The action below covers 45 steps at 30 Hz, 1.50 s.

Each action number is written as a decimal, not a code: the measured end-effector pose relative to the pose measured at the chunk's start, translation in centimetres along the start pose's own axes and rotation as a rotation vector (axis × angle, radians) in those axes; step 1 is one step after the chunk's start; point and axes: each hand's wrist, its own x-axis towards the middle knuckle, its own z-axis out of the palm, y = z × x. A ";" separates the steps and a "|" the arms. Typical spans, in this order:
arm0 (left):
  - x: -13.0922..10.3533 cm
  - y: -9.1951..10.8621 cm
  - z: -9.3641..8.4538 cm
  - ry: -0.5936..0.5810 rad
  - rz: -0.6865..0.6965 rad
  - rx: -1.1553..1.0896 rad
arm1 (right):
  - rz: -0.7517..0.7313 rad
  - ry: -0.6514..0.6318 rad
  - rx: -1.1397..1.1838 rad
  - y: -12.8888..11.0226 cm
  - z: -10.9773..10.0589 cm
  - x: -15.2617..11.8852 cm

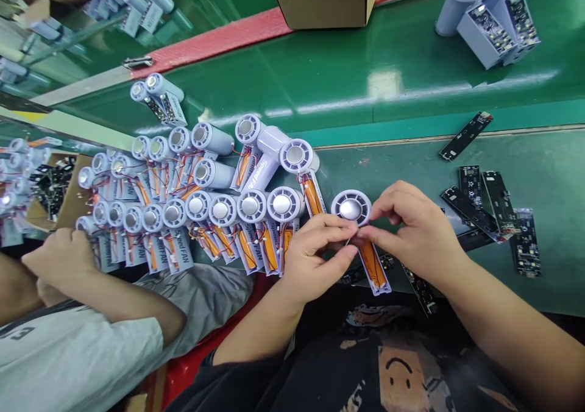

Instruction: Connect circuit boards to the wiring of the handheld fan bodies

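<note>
A pale lavender handheld fan [351,208] lies in front of me. Its round head with a silver centre points up, and its open handle shows an orange battery [372,267]. At the neck of this fan, my left hand [315,256] is closed in a pinch, with a thin wire [348,240] between thumb and fingertips. My right hand [411,232] is also closed, its thumb and fingers gripping the right side of the fan just below the head. The fingers partly cover the neck.
Rows of similar fans [250,205] stand on the left. Loose black circuit boards [500,202] lie on the right. Fans with boards fitted [487,31] and a cardboard box [322,3] are beyond the bench. A co-worker's arm [114,296] is at left.
</note>
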 end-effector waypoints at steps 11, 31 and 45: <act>-1.6 0.7 1.1 -0.076 -0.184 -0.327 | 0.455 -0.496 0.012 -3.3 -1.7 -1.2; 5.8 1.2 2.5 -0.213 0.099 0.653 | 0.821 -0.329 0.687 -0.5 -1.8 -3.0; 4.9 2.0 1.8 -0.210 0.065 0.777 | 0.768 -0.333 0.735 -1.2 -1.8 -1.9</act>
